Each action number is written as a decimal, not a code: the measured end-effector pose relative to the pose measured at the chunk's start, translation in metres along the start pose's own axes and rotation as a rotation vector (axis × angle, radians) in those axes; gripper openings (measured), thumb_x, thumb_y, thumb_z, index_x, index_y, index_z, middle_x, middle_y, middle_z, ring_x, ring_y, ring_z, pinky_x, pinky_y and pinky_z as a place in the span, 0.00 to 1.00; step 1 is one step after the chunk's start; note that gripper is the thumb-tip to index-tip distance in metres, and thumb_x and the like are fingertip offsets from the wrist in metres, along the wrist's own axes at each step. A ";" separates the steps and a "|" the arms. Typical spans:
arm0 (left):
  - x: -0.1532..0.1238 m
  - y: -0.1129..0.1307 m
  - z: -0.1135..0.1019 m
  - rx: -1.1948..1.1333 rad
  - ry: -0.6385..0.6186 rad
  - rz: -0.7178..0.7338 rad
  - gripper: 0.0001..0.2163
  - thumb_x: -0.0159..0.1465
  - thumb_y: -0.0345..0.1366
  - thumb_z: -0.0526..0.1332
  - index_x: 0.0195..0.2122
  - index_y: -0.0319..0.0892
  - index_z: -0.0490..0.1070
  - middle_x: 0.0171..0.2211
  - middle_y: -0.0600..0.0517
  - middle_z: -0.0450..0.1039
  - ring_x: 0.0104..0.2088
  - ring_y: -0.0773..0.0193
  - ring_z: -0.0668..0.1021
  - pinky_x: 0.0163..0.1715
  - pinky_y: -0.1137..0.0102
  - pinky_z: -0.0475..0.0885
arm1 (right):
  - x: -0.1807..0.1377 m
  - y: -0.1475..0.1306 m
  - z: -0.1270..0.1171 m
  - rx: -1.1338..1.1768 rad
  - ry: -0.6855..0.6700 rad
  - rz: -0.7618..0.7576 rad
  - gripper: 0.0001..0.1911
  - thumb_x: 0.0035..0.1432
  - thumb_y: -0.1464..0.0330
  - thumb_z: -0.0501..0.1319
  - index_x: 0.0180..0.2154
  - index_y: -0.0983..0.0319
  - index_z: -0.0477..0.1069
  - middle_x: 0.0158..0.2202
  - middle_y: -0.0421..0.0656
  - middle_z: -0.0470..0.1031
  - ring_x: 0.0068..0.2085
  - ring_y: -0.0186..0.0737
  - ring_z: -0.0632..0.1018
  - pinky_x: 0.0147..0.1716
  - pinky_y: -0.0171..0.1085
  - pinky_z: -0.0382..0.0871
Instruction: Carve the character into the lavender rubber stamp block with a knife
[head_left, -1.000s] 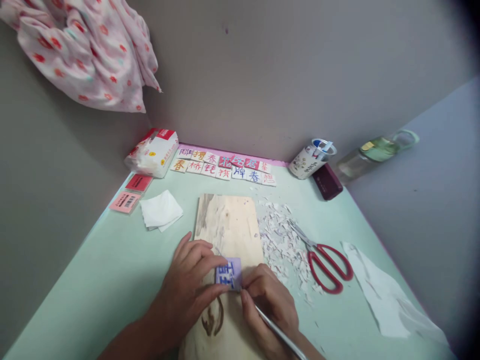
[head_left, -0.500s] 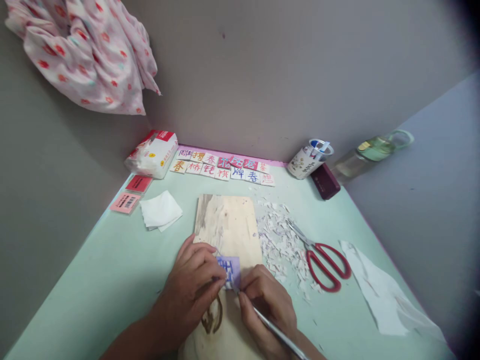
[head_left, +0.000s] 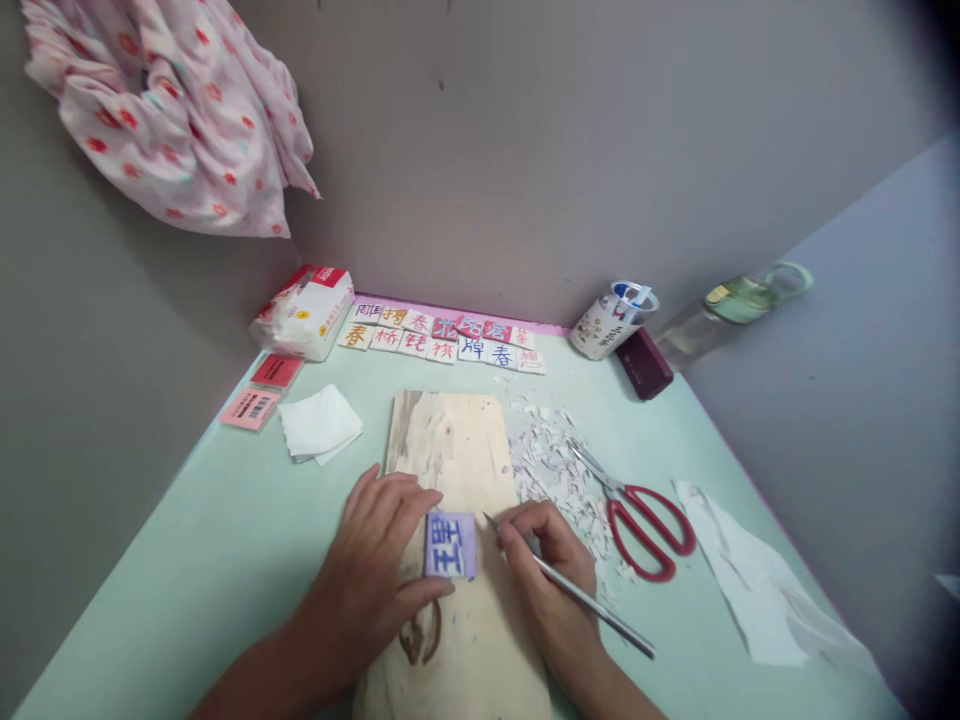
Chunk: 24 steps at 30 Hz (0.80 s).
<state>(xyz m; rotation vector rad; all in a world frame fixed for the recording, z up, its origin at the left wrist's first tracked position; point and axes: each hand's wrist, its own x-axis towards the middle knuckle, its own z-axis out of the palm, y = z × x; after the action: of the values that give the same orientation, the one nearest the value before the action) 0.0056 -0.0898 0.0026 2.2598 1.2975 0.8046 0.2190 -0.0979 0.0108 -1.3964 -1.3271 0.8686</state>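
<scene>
A small purple square tile [head_left: 452, 546] with dark blue character strokes lies on a wooden board [head_left: 469, 440]. My left hand [head_left: 379, 550] rests at its left side, index finger above the top edge and thumb along the bottom edge, fingers apart; whether the thumb touches the tile I cannot tell. Between the thumb and fingers of my right hand [head_left: 551, 575] is a slim silver craft knife [head_left: 592, 603]. Its pointed blade sits just right of the tile, above the board and apart from the tile.
White and purplish shavings [head_left: 555, 460] lie right of the board, beside red-handled scissors [head_left: 651, 530] and a white sheet [head_left: 750, 590]. Folded tissue [head_left: 319, 423] is at left. Behind stand character tiles [head_left: 444, 351], a tissue pack [head_left: 307, 312], a cup [head_left: 604, 330] and a bottle [head_left: 709, 315].
The knife has come away from the tile, up and to the right, with its handle now lower in angle. My left fingers have spread off the tile's face, uncovering its character.
</scene>
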 end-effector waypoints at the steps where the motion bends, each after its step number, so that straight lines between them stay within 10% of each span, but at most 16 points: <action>1: -0.001 -0.002 0.001 0.029 -0.010 0.001 0.28 0.61 0.38 0.71 0.60 0.46 0.61 0.53 0.47 0.72 0.59 0.47 0.70 0.68 0.43 0.52 | 0.001 -0.001 0.000 -0.009 0.011 0.008 0.12 0.63 0.65 0.64 0.28 0.60 0.68 0.28 0.41 0.75 0.29 0.38 0.74 0.27 0.34 0.66; 9: 0.003 -0.010 -0.010 0.144 -0.028 0.081 0.23 0.71 0.31 0.54 0.67 0.47 0.54 0.63 0.48 0.69 0.69 0.51 0.62 0.69 0.48 0.55 | 0.003 -0.010 0.000 -0.024 0.024 0.089 0.11 0.58 0.65 0.66 0.25 0.59 0.68 0.26 0.40 0.74 0.31 0.40 0.75 0.30 0.35 0.66; 14: 0.001 -0.001 -0.002 0.145 0.032 -0.005 0.30 0.64 0.39 0.67 0.63 0.44 0.56 0.58 0.43 0.71 0.63 0.44 0.68 0.66 0.44 0.57 | -0.001 -0.013 0.002 0.033 -0.033 0.137 0.12 0.58 0.63 0.67 0.26 0.58 0.69 0.28 0.42 0.76 0.49 0.52 0.78 0.44 0.40 0.69; 24: 0.000 -0.013 -0.013 0.008 -0.157 0.095 0.28 0.71 0.34 0.59 0.69 0.51 0.49 0.66 0.51 0.64 0.72 0.55 0.54 0.71 0.51 0.48 | 0.001 -0.026 -0.013 0.166 -0.200 0.230 0.13 0.55 0.63 0.69 0.26 0.60 0.69 0.23 0.38 0.71 0.26 0.36 0.69 0.26 0.33 0.63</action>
<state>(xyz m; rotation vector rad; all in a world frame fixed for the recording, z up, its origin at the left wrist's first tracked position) -0.0112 -0.0826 0.0040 2.3538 1.1316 0.6403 0.2246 -0.1010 0.0389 -1.3760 -1.2240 1.2714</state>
